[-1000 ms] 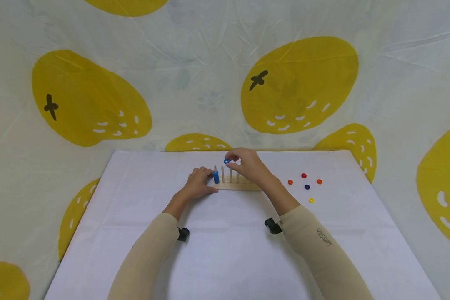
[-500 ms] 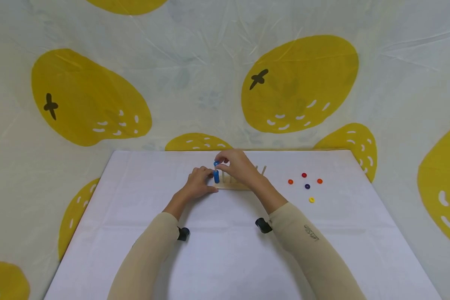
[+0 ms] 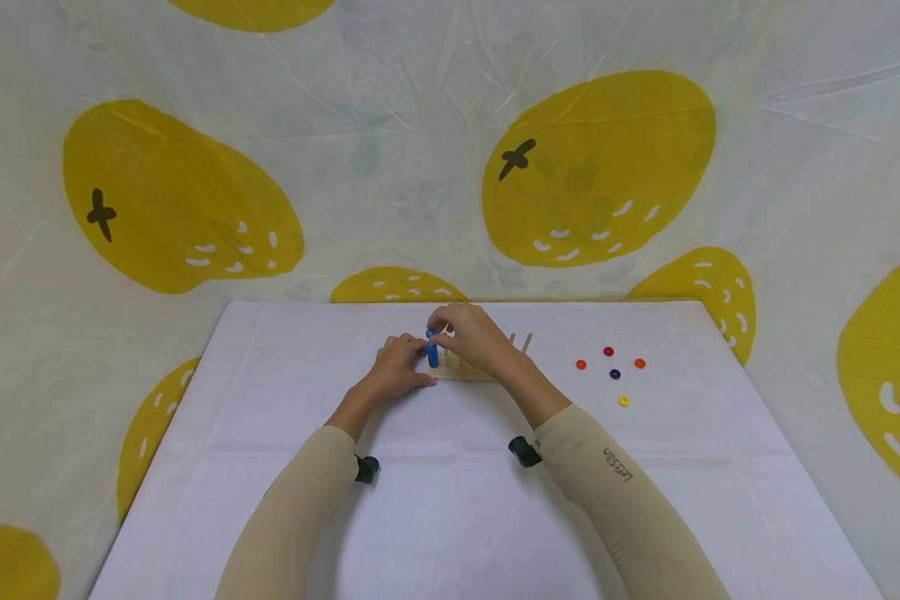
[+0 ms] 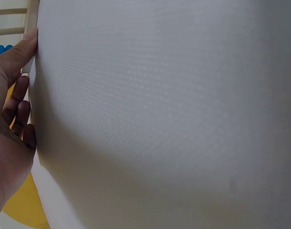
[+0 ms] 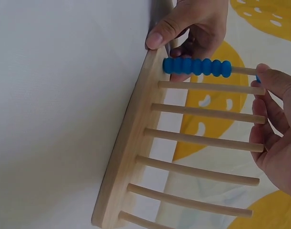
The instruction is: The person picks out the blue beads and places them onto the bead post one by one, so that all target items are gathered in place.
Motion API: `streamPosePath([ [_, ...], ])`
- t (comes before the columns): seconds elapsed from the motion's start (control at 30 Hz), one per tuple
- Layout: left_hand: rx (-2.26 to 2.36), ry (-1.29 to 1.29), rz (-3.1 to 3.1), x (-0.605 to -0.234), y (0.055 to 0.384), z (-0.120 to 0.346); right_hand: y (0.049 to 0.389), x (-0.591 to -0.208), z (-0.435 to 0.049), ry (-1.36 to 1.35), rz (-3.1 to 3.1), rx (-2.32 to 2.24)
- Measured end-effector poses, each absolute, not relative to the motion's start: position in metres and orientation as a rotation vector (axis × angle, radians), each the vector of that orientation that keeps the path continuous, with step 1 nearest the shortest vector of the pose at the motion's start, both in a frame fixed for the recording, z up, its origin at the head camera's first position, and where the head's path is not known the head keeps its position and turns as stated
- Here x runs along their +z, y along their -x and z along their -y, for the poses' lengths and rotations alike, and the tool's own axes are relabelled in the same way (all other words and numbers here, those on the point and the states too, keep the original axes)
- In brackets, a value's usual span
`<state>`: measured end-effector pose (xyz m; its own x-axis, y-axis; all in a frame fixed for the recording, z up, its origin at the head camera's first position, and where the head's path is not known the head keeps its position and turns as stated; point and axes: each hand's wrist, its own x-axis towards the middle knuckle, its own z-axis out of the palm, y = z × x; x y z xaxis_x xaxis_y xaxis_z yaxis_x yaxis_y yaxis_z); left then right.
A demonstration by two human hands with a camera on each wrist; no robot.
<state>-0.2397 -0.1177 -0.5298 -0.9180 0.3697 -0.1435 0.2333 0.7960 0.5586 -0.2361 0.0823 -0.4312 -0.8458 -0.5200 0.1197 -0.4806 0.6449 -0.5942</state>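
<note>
A wooden peg stand (image 5: 128, 129) with a row of upright pegs is on the white table. My left hand (image 3: 399, 367) grips the stand's left end, thumb on the front of the base and fingers curled behind it, as the right wrist view shows. Several blue beads (image 5: 196, 66) are stacked on the leftmost peg. At that peg's top my right hand (image 3: 474, 337) pinches another blue bead (image 5: 258, 78), mostly hidden by the thumb and finger. A gap of bare peg separates it from the stack. The other pegs in view carry no beads.
To the right of the stand lie loose beads: a red one (image 3: 608, 352), two orange, one of them nearer (image 3: 581, 364), a dark purple one (image 3: 615, 374) and a yellow one (image 3: 624, 401). A patterned cloth (image 3: 390, 167) hangs behind the table.
My right hand has carried the blue bead leftward to the leftmost peg, then lowered it slightly onto the peg's top. My left hand has stayed in place.
</note>
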Motion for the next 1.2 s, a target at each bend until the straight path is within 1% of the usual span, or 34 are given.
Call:
streamPosePath([
  [0.87,0.782,-0.466,-2.753,-0.531,0.238,0.118,0.236,-0.434,-0.088,0.846,-2.808,-0.954],
  [1.2,0.771,-0.481,-2.771,-0.529,0.239,0.116,0.235,-0.427,-0.097,0.833,-2.806,-1.0],
])
